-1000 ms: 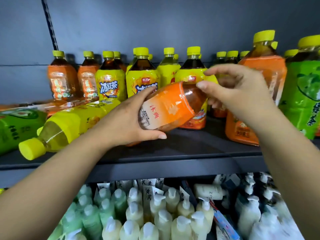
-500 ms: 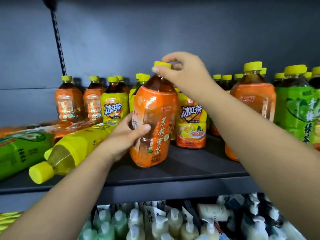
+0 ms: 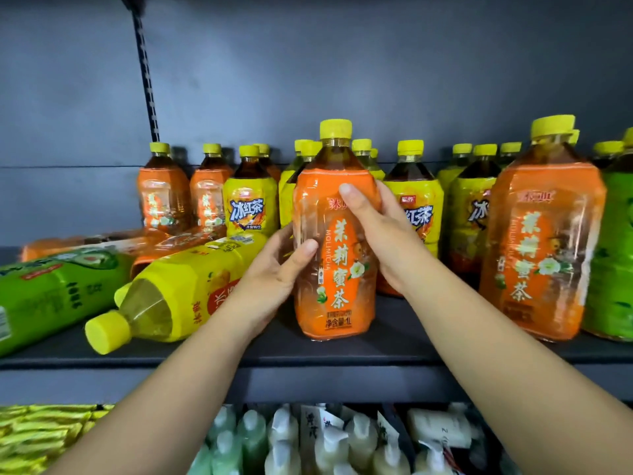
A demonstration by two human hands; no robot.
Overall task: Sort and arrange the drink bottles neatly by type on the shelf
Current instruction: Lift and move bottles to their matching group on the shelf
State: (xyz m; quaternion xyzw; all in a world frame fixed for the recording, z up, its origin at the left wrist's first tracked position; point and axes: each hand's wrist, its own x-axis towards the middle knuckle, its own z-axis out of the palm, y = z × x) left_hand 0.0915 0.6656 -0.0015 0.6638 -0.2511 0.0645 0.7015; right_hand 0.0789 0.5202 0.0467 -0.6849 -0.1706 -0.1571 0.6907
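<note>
Here, at the far left of the shelf (image 3: pixel 342 353), a fallen green bottle (image 3: pixel 51 289) lies on its side, with a fallen orange bottle (image 3: pixel 89 240) behind it. Just to the right a fallen yellow bottle (image 3: pixel 185 286) also lies flat, its yellow cap pointing toward the front edge and pale liquid showing in its clear neck. Behind these, against the grey back wall, two small orange bottles (image 3: pixel 162 193) stand upright, then a yellow-labelled bottle (image 3: pixel 250 204).

The left hand (image 3: pixel 270 279) comes next, its fingers wrapped round the lower left side of the held bottle (image 3: pixel 334 255) and its thumb pressed across the front. That bottle stands upright near the middle of the shelf, close to the front edge, its base seemingly on the board. It is clear plastic with amber tea inside, a yellow screw cap and an orange wrap with pale Chinese characters running down the front, small white flowers and "1L" at the foot. The right hand (image 3: pixel 376 228) grasps its upper right shoulder, thumb laid over the top of the label, fingers hidden behind.

Further right, more yellow bottles (image 3: pixel 416 200) stand at the back. A second large orange bottle (image 3: pixel 541 241) of the same kind stands upright, well apart from the held one, with a standing green bottle (image 3: pixel 613 269) just beside it. On the tier below lie yellow packets (image 3: pixel 34 430) and pale pump bottles (image 3: pixel 308 440).
</note>
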